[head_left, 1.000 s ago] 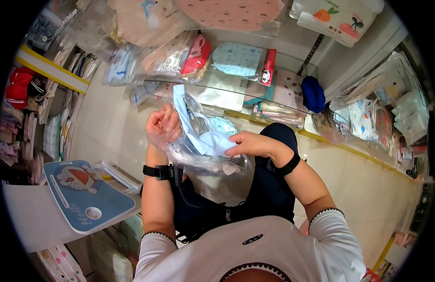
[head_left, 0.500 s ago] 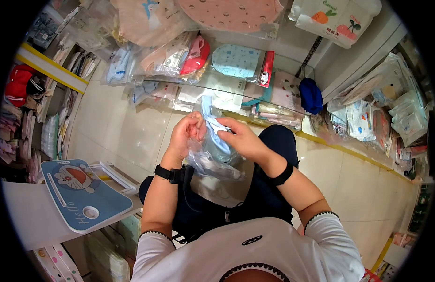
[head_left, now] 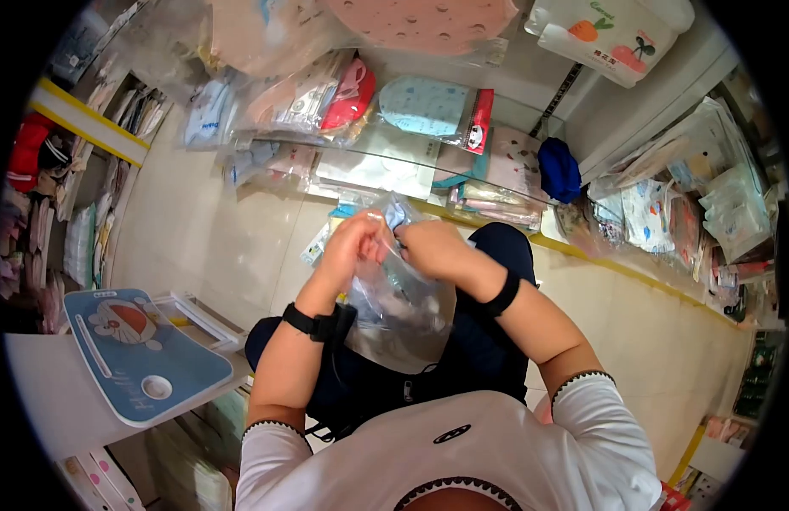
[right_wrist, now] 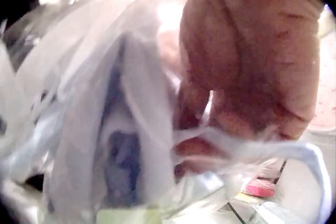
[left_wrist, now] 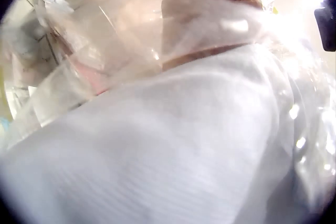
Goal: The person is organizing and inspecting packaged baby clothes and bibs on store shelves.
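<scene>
Plastic bag (head_left: pixel 403 298), pinched at its mouth by my left hand (head_left: pixel 353 243) and right hand (head_left: pixel 428 247), may tear if yanked.

So both hands are up in front of the chest, knuckles almost touching. The left hand (head_left: pixel 353 237) and right hand (head_left: pixel 428 245) each have their fingers curled, pinching the plastic bag (head_left: pixel 403 311). Elbows are bent, forearms angling in toward each other.

A clear, crinkled plastic bag (head_left: pixel 403 311) hangs upright above the lap. The left hand (head_left: pixel 353 243) and right hand (head_left: pixel 428 245) pinch its gathered mouth. A pale blue cloth (head_left: pixel 395 213) sits inside, its tip poking out on top.
</scene>
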`<state>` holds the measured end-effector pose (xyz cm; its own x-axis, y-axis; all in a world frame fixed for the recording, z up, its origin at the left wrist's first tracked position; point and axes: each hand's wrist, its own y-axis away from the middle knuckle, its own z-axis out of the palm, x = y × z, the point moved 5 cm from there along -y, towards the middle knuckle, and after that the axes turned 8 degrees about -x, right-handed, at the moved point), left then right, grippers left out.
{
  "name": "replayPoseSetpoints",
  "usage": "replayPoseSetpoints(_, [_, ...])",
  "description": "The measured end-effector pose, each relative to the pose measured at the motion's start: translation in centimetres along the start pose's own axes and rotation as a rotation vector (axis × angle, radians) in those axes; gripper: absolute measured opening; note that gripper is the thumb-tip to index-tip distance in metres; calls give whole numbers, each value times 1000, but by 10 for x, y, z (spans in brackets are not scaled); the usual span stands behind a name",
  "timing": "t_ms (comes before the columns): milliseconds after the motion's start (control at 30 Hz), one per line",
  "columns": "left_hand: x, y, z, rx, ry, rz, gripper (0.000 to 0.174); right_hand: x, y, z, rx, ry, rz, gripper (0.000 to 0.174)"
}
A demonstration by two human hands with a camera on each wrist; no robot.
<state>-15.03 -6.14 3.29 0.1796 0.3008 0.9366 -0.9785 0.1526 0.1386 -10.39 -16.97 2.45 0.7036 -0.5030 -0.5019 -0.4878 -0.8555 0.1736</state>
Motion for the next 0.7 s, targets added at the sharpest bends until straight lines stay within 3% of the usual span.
replayPoseSetpoints(167, [8,1,0,0,134,7,20,-2,24,-25,-58,237,-164,16])
replayPoseSetpoints(267, [1,-1,5,-8,113,-49,18,3,19,-21,-193,310,11,16])
replayPoseSetpoints(367, [-9,-3,4,-12,43,-126,17,-1,13,-43,239,-368,-88,22])
replayPoseSetpoints(467, [-13,-4,-11,35,67,-56,18,-1,9,-31,72,-514,-46,20])
replayPoseSetpoints(500, [-10,-3,-12,63,92,-35,19,0,12,-23,78,-313,10,21])
replayPoseSetpoints(600, [-4,-4,-8,103,140,7,19,-7,19,-20,-22,112,-88,15])
replayPoseSetpoints(700, [-7,-7,-3,43,106,-47,19,-11,14,-10,15,275,-223,7])
